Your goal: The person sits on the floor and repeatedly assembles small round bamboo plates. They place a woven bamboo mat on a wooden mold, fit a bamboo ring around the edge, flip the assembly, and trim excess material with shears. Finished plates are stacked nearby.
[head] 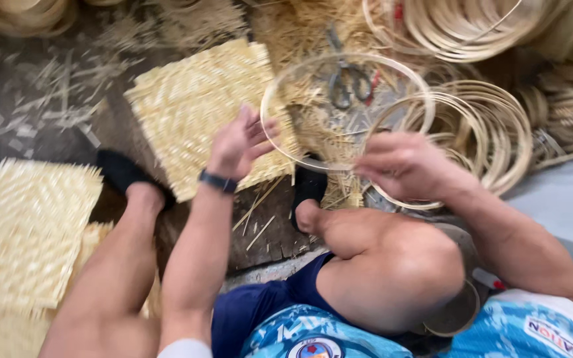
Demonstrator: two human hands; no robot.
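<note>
- Your left hand (239,142) meets the near-left rim of a thin bamboo hoop (346,109); its grip is loose, fingers curled against the rim, thumb side blurred.
- Your right hand (402,162) pinches the hoop's lower rim between fingertips; motion blur hides which fingers close on it.
- The hoop hangs in the air between both hands, above your right knee (399,265) and the floor.
- A woven bamboo mat (193,106) lies on the floor behind your left hand.
- Scissors (347,73) rest on loose splints, seen through the hoop.
- A stack of finished hoops (492,129) lies just right of your right hand.
- More woven mats (24,232) lie beside your left leg.
</note>
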